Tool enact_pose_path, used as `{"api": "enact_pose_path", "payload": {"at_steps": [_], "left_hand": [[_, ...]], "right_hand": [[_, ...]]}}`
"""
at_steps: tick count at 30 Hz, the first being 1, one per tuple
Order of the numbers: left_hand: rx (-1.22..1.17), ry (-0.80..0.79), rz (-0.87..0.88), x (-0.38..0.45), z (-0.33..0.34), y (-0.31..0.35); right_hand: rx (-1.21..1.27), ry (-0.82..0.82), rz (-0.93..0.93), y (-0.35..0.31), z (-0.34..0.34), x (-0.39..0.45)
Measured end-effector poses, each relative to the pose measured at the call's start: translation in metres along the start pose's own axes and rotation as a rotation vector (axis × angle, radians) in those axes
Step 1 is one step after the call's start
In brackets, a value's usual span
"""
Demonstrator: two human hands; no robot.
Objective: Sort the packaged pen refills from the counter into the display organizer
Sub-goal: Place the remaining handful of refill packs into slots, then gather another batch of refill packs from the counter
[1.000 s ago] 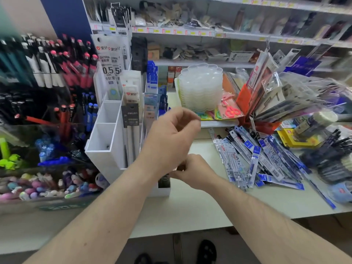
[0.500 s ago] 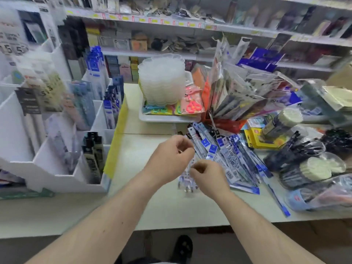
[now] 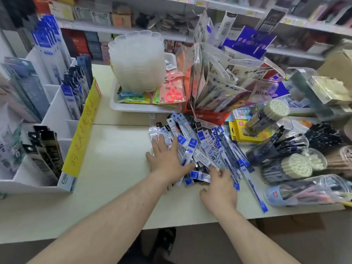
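Two hands on the table (image 3: 114, 149): left hand (image 3: 167, 161), right hand (image 3: 221, 187). One loose pile of packaged pen refills (image 3: 205, 147), too many and too overlapped to count. One white display organizer (image 3: 55, 111). One stack of clear plastic trays (image 3: 138, 60), number of trays unclear. One white tray (image 3: 133, 108). One pair of pink scissors (image 3: 173, 93). One yellow box (image 3: 238, 130). One red bin of packets (image 3: 211, 117).

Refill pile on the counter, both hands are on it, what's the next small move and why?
Probably pinch one packet off the refill pile and lift it. The left hand lies flat on the packets, the right hand touches the near edge, and neither holds one yet.
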State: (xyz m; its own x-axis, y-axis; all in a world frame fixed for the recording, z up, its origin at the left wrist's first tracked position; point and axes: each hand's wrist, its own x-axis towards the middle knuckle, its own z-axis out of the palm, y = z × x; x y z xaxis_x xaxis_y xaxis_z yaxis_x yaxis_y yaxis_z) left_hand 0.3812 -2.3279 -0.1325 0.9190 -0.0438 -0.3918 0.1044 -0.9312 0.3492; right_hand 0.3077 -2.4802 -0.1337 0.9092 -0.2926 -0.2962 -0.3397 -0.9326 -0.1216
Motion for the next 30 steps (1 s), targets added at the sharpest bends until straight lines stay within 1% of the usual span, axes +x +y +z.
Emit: {"api": "enact_pose_path", "payload": {"at_steps": [2,4,8,13,14,16,18,19,21,23,25,27,30], "left_hand": [[0.040,-0.016,0.027,0.012,0.006,0.005],[0.049,-0.022,0.041,0.017,0.009,-0.002],[0.041,0.036,0.051,0.016,0.007,-0.030],[-0.037,0.081,0.028,0.011,-0.001,-0.061],[-0.047,0.086,0.014,0.011,-0.002,-0.062],[-0.043,0.087,-0.020,0.012,-0.003,-0.057],[-0.004,0.079,-0.021,0.010,-0.004,-0.048],[0.027,0.067,-0.003,0.010,-0.003,-0.042],[0.082,0.030,0.047,0.010,0.001,-0.033],[0.118,-0.014,0.085,0.014,0.007,-0.027],[0.158,-0.050,0.099,0.019,0.011,-0.025],[0.194,-0.072,0.103,0.022,0.012,-0.028],[0.199,-0.101,0.101,0.023,0.007,-0.033]], "right_hand": [[0.049,0.002,0.043,0.002,0.001,0.008],[0.098,0.002,0.043,0.001,0.002,0.016],[0.101,0.028,-0.111,-0.011,0.009,0.021],[0.165,-0.036,-0.204,-0.027,0.012,0.021],[0.198,-0.007,-0.198,-0.025,0.010,0.022],[0.316,0.118,-0.131,-0.015,0.002,0.027],[0.366,0.237,0.006,0.002,-0.006,0.040],[0.356,0.254,0.099,0.012,-0.010,0.048],[0.332,0.200,0.265,0.028,-0.018,0.066],[0.323,0.096,0.325,0.036,-0.021,0.084],[0.296,-0.013,0.316,0.036,-0.020,0.099],[0.258,-0.087,0.302,0.030,-0.014,0.103],[0.202,-0.103,0.231,0.013,-0.004,0.097]]}}
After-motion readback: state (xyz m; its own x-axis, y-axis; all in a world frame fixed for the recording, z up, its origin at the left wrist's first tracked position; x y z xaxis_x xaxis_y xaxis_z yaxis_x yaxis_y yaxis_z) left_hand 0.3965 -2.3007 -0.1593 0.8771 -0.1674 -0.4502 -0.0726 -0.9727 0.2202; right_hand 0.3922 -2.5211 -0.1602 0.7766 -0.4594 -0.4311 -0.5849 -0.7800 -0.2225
